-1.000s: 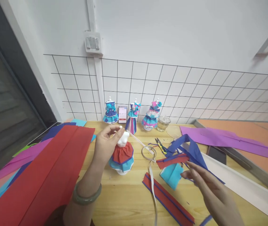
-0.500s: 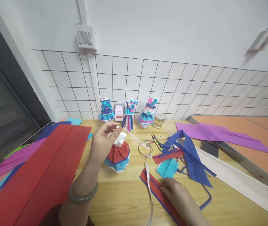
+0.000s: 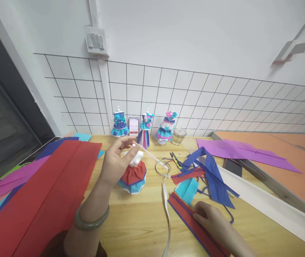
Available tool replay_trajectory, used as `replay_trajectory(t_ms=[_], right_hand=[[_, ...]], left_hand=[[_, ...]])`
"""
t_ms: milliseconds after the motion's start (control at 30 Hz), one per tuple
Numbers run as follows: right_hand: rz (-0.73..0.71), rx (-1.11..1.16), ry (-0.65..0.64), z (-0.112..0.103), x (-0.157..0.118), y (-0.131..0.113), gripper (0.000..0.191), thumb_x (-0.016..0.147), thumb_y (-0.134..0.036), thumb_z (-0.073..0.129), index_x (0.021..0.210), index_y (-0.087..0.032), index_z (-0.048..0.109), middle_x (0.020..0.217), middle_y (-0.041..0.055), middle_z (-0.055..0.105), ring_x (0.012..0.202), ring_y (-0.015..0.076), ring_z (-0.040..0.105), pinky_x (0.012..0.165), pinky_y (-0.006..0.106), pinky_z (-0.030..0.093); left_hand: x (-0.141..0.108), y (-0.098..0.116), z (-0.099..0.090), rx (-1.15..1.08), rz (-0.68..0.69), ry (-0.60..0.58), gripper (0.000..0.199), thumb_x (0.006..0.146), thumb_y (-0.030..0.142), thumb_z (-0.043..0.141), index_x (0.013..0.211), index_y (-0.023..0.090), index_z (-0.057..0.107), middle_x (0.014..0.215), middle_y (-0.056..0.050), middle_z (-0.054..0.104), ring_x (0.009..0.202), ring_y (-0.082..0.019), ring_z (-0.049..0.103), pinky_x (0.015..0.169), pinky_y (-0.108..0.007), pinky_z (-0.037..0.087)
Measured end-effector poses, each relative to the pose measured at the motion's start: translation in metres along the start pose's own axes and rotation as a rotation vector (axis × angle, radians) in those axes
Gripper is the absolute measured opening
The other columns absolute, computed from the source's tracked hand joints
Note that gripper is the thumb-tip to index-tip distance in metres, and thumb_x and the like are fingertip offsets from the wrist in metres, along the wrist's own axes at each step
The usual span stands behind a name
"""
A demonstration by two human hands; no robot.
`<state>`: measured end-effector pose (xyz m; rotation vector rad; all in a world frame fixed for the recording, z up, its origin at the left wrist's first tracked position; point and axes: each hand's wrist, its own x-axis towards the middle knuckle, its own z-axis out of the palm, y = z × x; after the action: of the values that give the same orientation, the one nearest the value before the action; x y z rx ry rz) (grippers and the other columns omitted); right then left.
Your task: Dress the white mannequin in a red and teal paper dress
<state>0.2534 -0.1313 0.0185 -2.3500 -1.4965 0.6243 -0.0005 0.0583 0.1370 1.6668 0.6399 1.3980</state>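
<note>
a head-worn camera looks forward and down over the table (image 3: 131, 221).

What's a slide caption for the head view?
Left hand holding a small dressed mannequin by the top, right hand on a blue-edged red strip.

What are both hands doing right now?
Left hand: closed, fingertips holding the red-skirted mannequin by its top.
Right hand: fingers on the long red strip; can't tell whether it's gripped.
</note>
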Motion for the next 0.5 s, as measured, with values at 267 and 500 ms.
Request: replay_trajectory(t_ms=[267,500], right_hand=[[-0.066,0.300,-0.023,-0.030,-0.014,0.005,0.037,0.079,-0.037,0.054,0.108,-0.016,0.062,0.071,0.0030,0.067,0.070,0.0222,0.063,0.063,0.030,0.046],[-0.220,0.505,-0.177,-0.054,-0.035,-0.033,0.034,0.086,-0.051,0.046,0.088,-0.021,0.063,0.083,0.0045,0.066,0.079,0.0205,0.061,0.069,0.027,0.047]], left_hand=[[-0.002,0.006,0.000,0.035,0.035,0.012,0.026,0.080,0.035,0.062,0.102,0.021,0.062,0.098,-0.006,0.064,0.094,-0.018,0.058,0.080,-0.030,0.045],[0.000,0.012,0.001,0.021,0.096,0.267,0.030,0.089,0.042,0.046,0.099,0.019,0.064,0.108,-0.008,0.065,0.102,-0.019,0.057,0.089,-0.033,0.044]])
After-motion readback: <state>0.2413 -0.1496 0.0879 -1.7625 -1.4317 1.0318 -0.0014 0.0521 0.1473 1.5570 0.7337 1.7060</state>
